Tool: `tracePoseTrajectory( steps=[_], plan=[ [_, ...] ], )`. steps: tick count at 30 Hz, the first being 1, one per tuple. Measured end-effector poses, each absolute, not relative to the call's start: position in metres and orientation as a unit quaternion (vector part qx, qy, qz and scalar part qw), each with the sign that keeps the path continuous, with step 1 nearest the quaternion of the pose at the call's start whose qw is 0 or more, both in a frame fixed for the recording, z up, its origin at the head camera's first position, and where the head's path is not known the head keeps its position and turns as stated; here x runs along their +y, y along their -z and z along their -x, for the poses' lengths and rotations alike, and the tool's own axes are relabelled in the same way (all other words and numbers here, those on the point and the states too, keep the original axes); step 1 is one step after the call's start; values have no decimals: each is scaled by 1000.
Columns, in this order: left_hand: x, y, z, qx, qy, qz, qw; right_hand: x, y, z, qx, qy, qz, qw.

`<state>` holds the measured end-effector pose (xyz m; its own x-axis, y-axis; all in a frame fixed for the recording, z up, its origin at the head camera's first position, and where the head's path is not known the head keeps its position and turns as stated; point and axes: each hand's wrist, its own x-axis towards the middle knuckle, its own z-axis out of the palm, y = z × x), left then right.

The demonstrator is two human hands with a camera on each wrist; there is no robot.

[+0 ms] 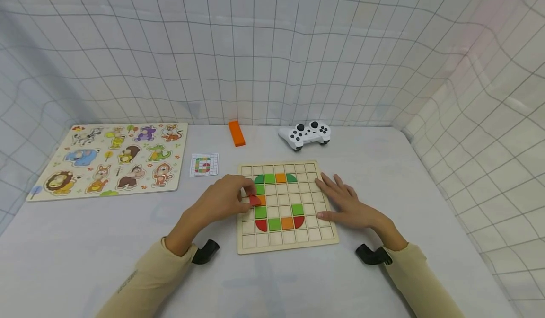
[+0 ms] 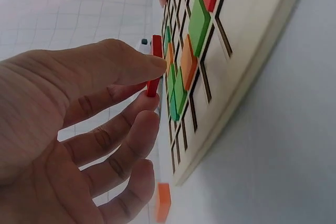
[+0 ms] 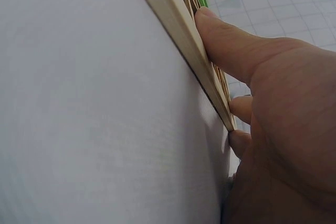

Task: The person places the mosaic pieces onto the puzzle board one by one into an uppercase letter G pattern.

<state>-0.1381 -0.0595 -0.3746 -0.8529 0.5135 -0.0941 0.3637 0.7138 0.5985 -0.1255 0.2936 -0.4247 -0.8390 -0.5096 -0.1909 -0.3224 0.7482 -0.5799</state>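
Observation:
My left hand (image 1: 219, 197) pinches a thin red tile (image 1: 254, 200) between thumb and fingertips, over the left part of a wooden grid board (image 1: 251, 248). In the left wrist view this red tile (image 2: 156, 43) stands nearly edge-on, so its full outline is hidden. Green, orange and red tiles lie in the grid squares, among them a green square (image 1: 274, 224), an orange square (image 1: 287, 222) and a red rounded corner (image 1: 299, 221). Across the board, my right hand (image 1: 350, 209) rests with spread fingers on the right edge; its thumb (image 3: 231, 38) lies on top.
A small printed card (image 1: 204, 165) with a coloured grid pattern lies left of the board. Farther left is an animal puzzle board (image 1: 108, 166). Behind the grid board are an orange block (image 1: 236, 134) and a white game controller (image 1: 305, 135), near the back wall sheet.

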Motion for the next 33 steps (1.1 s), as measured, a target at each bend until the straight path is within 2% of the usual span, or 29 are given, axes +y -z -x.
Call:
tracePoseTrajectory(
  steps=[12, 33],
  plan=[
    [-15, 370, 150, 913, -272, -276, 125, 294, 422, 126, 920, 270, 233, 164],
    [30, 386, 163, 918, -216, -303, 136, 294, 424, 125, 915, 285, 232, 167]
  ],
)
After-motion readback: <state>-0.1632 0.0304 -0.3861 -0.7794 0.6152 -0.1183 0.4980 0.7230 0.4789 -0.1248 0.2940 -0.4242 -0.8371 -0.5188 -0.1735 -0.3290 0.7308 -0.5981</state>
